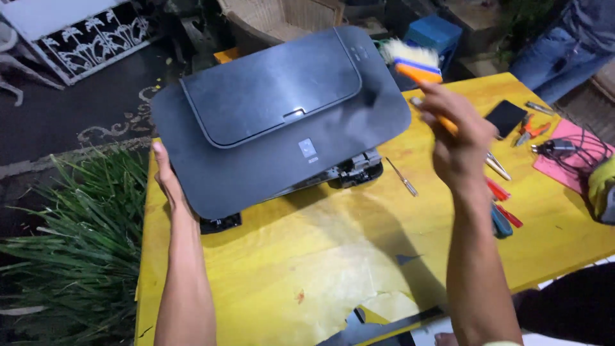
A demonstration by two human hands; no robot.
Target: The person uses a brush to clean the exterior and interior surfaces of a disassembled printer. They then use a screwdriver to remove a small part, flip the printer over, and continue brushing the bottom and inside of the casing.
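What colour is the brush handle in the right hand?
Orange, with pale bristles: the brush in the right hand, head view.
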